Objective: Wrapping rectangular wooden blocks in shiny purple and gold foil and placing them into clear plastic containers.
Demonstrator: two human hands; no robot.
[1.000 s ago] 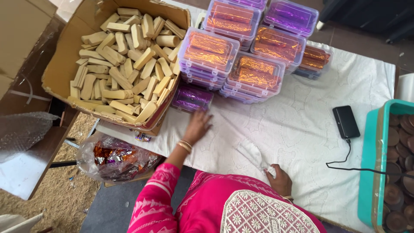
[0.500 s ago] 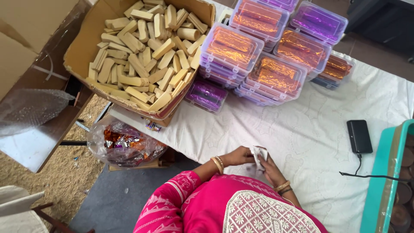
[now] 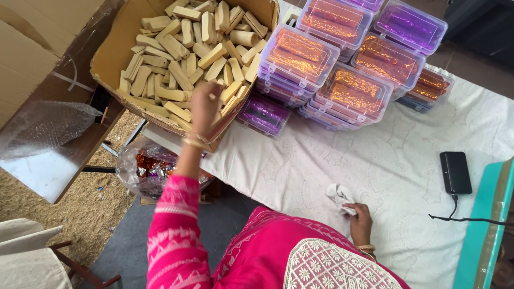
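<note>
My left hand (image 3: 205,106) reaches into the open cardboard box (image 3: 112,56) and rests on the heap of beige wooden-looking bars (image 3: 176,51) near its front edge. The fingers curl down among the bars, and whether they grip one is hidden. My right hand (image 3: 360,218) lies on the white tablecloth (image 3: 396,160) close to my body. Its fingers pinch a small crumpled white cloth (image 3: 339,194).
Stacks of clear lidded containers (image 3: 342,59) with orange and purple foil-wrapped pieces stand at the back of the table. A black phone (image 3: 455,172) with a cable lies at the right, beside a teal tray (image 3: 484,225). A plastic bag of wrappers (image 3: 152,168) sits below the box.
My left hand has left my right hand and stretched up into the cardboard box. My right hand stays low on the cloth with the white cloth.
</note>
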